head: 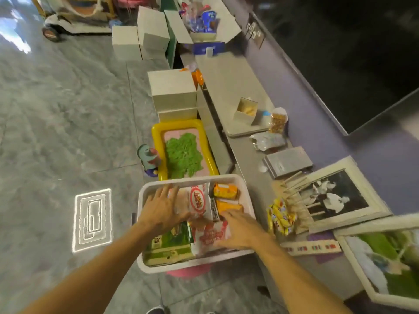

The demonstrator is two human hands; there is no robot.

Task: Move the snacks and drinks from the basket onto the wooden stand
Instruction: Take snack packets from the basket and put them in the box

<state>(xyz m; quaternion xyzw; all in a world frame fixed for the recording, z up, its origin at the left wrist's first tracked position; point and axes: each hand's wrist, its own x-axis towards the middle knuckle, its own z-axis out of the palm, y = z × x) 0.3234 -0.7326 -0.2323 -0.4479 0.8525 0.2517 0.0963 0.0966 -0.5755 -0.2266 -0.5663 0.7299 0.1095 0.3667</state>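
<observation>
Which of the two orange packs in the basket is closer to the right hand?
The nearer orange pack, lying just beyond the right hand; the other orange pack sits farther back, by the basket's far rim.

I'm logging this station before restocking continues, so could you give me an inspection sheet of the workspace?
Surface: grey ledge along the purple wall, partly bare.
Job's things: white basket holds red-and-white, orange and green packets; yellow packets lie on the wooden stand.
Clutter: framed pictures, grey box, snack jar, open carton.
Hands: left hand and right hand both rest on packets in the basket; grip unclear.
Cables: nothing seen.
Surroundings: yellow tray of green sand, white boxes, tiled floor.
</observation>
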